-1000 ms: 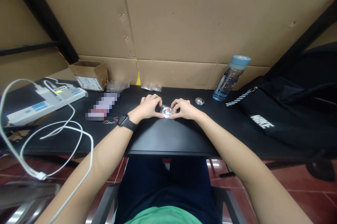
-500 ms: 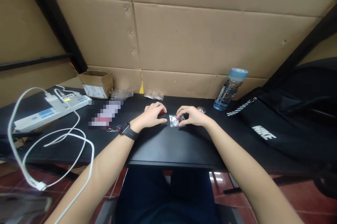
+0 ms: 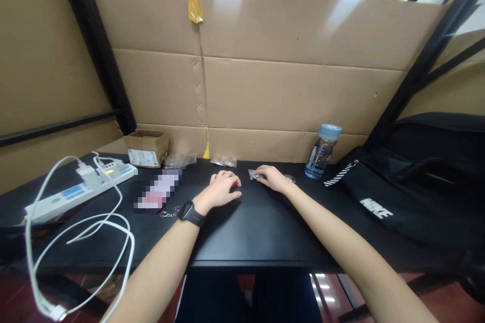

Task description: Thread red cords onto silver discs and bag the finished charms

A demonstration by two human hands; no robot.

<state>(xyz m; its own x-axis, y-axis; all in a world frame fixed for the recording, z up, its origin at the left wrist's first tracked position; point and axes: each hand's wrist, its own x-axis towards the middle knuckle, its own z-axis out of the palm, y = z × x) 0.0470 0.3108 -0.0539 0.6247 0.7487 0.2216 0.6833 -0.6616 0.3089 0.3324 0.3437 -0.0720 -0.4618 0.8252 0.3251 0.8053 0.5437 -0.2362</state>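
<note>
My left hand [image 3: 223, 189], with a black watch on its wrist, lies over a small red thing [image 3: 235, 184] on the black table [image 3: 261, 232]. Its fingers curve across the red thing, which is mostly hidden, and the thumb sticks out apart. My right hand [image 3: 272, 178] is closed at the fingertips on a small clear plastic packet [image 3: 252, 175] with something dark and shiny inside. Just beyond the right wrist sits a small round, shiny thing [image 3: 290, 179], partly covered by the hand.
Clear plastic bags [image 3: 223, 161] lie along the cardboard wall [image 3: 257, 95], near an open cardboard box [image 3: 146, 150]. A power strip [image 3: 76, 194] with white cables is at left, by a key ring [image 3: 168, 214]. A water bottle [image 3: 320, 153] and black bag [image 3: 413, 201] stand right.
The view has tilted up, showing ceiling lights above the cardboard. My right hand and the packet have moved farther back on the table. My left hand stays over the red thing.
</note>
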